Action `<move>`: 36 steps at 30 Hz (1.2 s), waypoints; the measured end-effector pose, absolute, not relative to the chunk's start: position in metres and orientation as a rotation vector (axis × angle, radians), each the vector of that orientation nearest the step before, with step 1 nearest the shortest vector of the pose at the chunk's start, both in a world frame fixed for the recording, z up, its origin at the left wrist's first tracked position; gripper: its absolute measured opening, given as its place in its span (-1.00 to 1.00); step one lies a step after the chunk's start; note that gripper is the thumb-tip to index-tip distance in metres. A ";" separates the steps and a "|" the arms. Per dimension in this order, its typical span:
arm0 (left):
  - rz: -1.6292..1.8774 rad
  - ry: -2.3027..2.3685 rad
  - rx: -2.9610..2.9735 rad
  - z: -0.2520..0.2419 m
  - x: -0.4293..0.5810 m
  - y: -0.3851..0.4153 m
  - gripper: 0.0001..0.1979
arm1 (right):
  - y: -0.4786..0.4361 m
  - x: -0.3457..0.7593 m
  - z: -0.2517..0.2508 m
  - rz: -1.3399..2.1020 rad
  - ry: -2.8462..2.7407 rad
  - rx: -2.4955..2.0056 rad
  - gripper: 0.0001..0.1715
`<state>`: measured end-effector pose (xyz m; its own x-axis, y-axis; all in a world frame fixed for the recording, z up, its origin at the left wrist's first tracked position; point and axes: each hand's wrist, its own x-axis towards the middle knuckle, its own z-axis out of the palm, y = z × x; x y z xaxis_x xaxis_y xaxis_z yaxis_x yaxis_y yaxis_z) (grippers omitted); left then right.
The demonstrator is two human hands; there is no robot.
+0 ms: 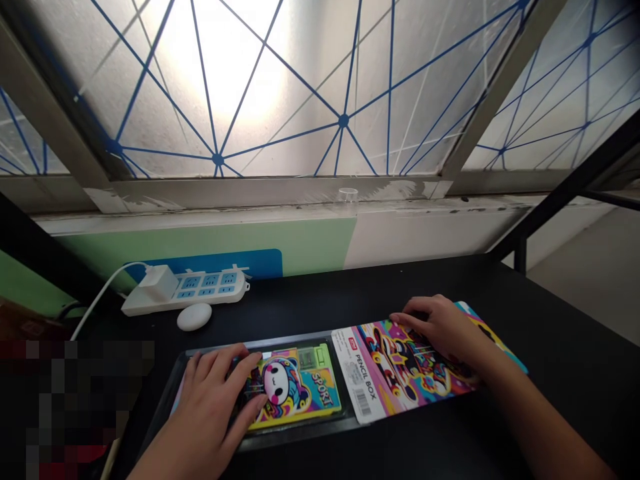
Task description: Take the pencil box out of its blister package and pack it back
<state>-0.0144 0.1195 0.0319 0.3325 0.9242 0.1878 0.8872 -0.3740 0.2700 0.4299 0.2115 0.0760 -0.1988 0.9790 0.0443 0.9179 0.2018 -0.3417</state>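
A colourful pencil box (300,387) with a cartoon character and the word SPORT lies in a dark, shallow tray-like package (350,421). My left hand (215,393) rests palm down over its left part, fingers spread and thumb on the printed lid. To the right, a printed card (380,373) marked PENCIL BOX with a barcode is laid out flat, touching the package's right side. On this card lies my right hand (440,330), fingers loosely bent near the far edge. Its palm side is hidden.
A white power strip (200,293) with a plugged-in adapter (159,283) and cable lies at the back left. Before it sits a white oval object (195,317). Behind the black table (310,300) are a wall and a patterned window (300,93). Black frame bars (550,193) slant at right.
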 end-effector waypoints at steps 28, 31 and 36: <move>0.594 1.683 2.425 0.041 0.008 0.112 -0.66 | 0.188 0.366 0.063 0.295 -2.254 -1.637 -0.43; 0.536 1.629 2.441 0.049 0.022 0.107 -0.65 | 0.183 0.352 0.061 0.328 -2.291 -1.593 -0.43; 0.414 1.589 2.464 0.049 0.014 0.110 -0.61 | 0.197 0.383 0.070 0.342 -2.286 -1.641 -0.44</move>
